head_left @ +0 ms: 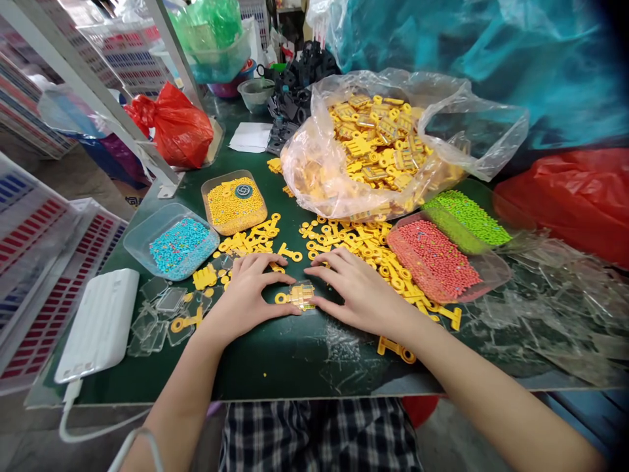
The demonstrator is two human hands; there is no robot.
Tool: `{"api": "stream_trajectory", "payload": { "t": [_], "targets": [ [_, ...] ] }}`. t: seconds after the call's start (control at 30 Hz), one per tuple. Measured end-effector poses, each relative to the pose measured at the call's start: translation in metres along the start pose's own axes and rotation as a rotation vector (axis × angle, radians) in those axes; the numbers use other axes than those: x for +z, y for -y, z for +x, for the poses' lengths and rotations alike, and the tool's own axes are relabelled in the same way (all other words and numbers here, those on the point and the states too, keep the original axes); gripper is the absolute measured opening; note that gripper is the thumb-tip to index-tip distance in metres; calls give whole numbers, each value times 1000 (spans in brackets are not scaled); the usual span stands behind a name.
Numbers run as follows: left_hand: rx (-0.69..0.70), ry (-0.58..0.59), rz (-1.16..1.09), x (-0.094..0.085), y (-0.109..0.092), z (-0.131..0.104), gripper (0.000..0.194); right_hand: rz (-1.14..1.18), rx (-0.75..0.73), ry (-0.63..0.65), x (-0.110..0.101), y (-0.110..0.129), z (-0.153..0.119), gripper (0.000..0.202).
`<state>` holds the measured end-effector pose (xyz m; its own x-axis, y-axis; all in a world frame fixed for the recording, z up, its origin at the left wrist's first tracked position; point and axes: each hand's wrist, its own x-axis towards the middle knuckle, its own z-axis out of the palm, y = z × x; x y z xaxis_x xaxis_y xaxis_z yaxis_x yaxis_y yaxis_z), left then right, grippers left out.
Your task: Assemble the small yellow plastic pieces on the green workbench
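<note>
A small yellow plastic piece (302,296) with a ring at its left end and a clear square cover lies on the green table between my hands. My left hand (248,292) holds it from the left, thumb along its near edge and index finger by its far edge. From the right, my right hand (351,288) has its thumb on the piece's near right corner, with the other fingers curved above it. Loose yellow plastic parts (363,242) with rings lie just beyond my hands. Clear square covers (160,314) are scattered left of my left wrist.
Trays of blue beads (179,246), yellow beads (233,203), red beads (437,259) and green beads (466,219) flank the hands. Behind is an open plastic bag (314,170) of yellow pieces. A white power bank (101,324) with a cable lies left; clear plastic scraps (555,308) lie right.
</note>
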<state>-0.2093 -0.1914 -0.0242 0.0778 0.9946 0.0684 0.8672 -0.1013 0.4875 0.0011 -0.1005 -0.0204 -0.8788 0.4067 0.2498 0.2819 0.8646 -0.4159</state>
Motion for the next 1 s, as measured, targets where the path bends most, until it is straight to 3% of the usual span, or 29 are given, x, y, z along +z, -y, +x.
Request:
{"api": "stream_trajectory", "payload": {
  "t": [0.6, 1.0],
  "targets": [
    [1, 83, 17, -2, 0, -2, 37, -122, -21, 139, 2, 2, -3, 31],
    [42, 124, 16, -5, 0, -2, 36, -129, 53, 68, 6, 4, -5, 32]
  ]
}}
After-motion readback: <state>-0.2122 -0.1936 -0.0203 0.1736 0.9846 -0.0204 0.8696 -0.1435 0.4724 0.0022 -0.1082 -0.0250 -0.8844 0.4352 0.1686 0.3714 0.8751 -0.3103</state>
